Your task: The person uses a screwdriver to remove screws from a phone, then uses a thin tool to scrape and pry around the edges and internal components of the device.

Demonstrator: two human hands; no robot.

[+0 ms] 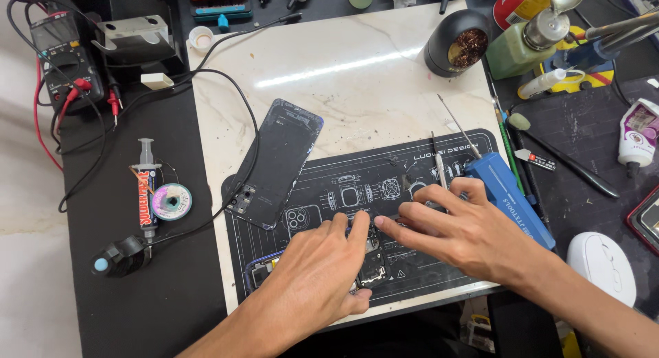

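An opened phone body (371,262) with exposed circuit board lies on a black printed work mat (412,166). My left hand (319,272) rests over it, fingers pressed down on the board, hiding most of the phone. My right hand (460,231) reaches in from the right, its index fingertip touching the phone near my left fingers. Whether either hand pinches a small part I cannot tell. The removed dark back cover (278,162) lies tilted at the mat's upper left.
Tweezers (439,167) and a thin probe (458,124) lie beside a blue tool case (511,197). A solder-tip cleaner pot (456,49), dispenser bottle (525,45), white mouse (604,265), multimeter (58,52), syringe (145,186), solder wick spool (171,201) and black cables (226,90) surround the marble slab (343,63).
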